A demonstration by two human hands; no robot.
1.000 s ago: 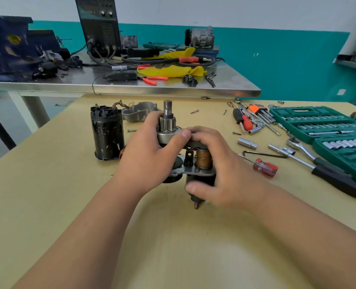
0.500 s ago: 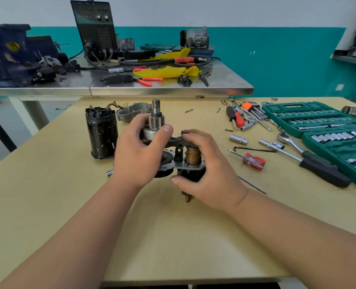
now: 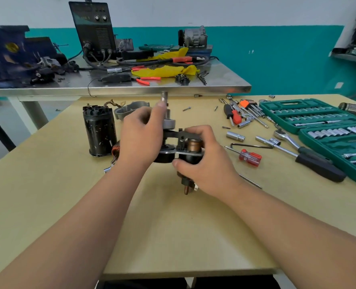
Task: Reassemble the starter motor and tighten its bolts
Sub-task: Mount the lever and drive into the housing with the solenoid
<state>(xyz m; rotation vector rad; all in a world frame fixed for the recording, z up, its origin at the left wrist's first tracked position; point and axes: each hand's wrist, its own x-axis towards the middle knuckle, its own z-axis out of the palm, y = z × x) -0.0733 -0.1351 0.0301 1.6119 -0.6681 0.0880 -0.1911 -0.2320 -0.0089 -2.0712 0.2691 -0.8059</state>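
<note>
Judging progress, we'd put it around midway at best. Far left on the desk [image 3: 48,195], the black motor housing [image 3: 99,132] stands upright on its own, w/ the grey end cover [image 3: 129,109] just behind it; neither is fitted yet. Copper winding [image 3: 115,150], prob. the armature, peeks out beside the housing, mostly hidden by our wrist.

Our left hand [image 3: 140,138] curls round the pinion end of the drive assy [image 3: 169,124], thumb up against the shaft [image 3: 164,97]. Our right hand [image 3: 206,163] grips the solenoid [image 3: 194,144] side, fingers over the top, thumb underneath. The assy stands upright mid-desk; we can't tell if it's resting or lifted.

Further right, a loose socket [image 3: 235,136], red screwdriver [image 3: 250,157], ratchet [image 3: 285,138] & open socket set [image 3: 310,115] lie untouched, so we reckon no bolt tightening has begun. Left to do: armature, housing, cover, bolts.
</note>
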